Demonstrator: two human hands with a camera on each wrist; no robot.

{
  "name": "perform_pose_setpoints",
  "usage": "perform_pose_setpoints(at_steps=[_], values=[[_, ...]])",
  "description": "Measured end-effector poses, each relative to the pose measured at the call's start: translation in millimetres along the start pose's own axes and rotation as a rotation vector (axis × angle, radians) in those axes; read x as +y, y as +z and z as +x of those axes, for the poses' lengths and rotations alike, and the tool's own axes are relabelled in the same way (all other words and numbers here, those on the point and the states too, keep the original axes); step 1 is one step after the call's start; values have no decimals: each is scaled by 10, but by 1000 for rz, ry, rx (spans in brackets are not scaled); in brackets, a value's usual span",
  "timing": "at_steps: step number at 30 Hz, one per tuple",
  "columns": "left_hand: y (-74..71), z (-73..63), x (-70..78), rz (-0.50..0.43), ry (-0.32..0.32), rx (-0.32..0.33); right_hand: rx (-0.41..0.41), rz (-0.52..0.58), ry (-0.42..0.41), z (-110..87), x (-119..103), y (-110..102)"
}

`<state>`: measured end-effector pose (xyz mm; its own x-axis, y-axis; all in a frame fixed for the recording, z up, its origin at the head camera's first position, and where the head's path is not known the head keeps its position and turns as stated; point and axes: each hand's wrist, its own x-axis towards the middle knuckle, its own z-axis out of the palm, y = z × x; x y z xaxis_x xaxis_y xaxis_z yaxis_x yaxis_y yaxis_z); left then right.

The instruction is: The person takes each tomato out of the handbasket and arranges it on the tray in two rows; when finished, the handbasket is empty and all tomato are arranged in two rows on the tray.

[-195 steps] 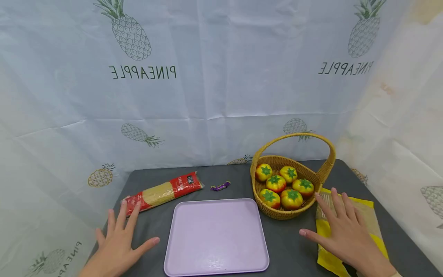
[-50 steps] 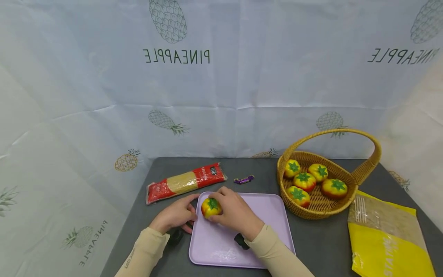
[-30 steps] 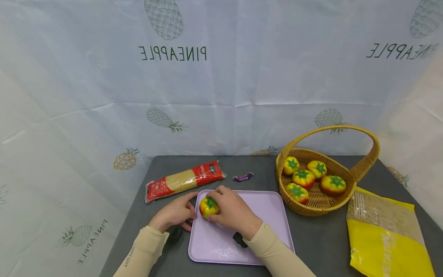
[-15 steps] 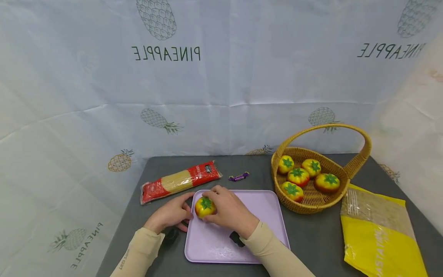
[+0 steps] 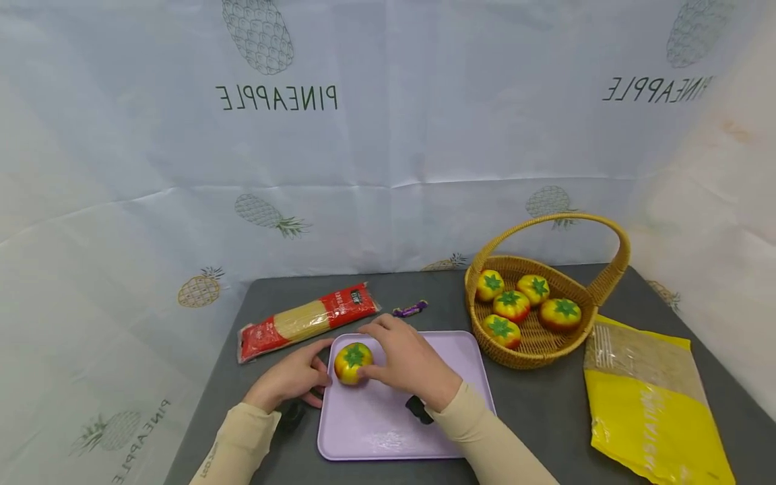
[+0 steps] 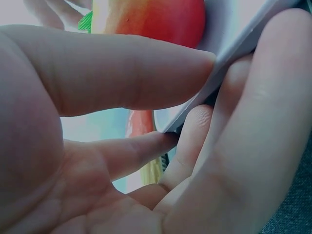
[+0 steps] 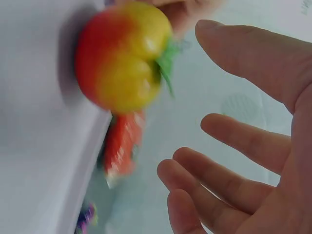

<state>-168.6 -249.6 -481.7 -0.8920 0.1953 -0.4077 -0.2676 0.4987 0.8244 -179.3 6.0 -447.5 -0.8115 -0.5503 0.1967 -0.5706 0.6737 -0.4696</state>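
Observation:
A yellow-and-red tomato (image 5: 353,364) with a green star-shaped top sits upright in the far left corner of the lilac tray (image 5: 391,431). My left hand (image 5: 289,378) pinches the tray's left rim; in the left wrist view the thumb (image 6: 146,73) presses the rim's edge while other fingers curl beneath it. Just right of the tomato, over the tray, is my right hand (image 5: 412,357). Its fingers are spread and hold nothing; in the right wrist view a gap shows between them and the tomato (image 7: 122,58).
A wicker basket (image 5: 527,350) with a tall handle holds several more tomatoes, right of the tray. A red noodle packet (image 5: 306,320) and a purple wrapped candy (image 5: 410,308) lie behind the tray. A yellow bag (image 5: 657,411) lies at the right on the grey table (image 5: 533,417).
One tomato has gone from the basket to the tray. My right hand gripped it until half a second ago and has now let go, drawing slightly right. My left hand still pinches the rim.

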Motion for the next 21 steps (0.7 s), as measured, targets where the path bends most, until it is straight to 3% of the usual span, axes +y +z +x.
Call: perform_pose_setpoints(at_steps=[5,11,17,21], values=[[9,3,26,13,-12,-3,38,34,59,-246,192,-270],[-31,-21,18,12,-2,-15,88,-45,131,-619,524,-693],[-47,-26,-3,20,-2,-21,150,-134,173,-992,1031,-1231],[-24,-7,7,17,-18,-14,167,-184,252,-1240,1422,-1558]])
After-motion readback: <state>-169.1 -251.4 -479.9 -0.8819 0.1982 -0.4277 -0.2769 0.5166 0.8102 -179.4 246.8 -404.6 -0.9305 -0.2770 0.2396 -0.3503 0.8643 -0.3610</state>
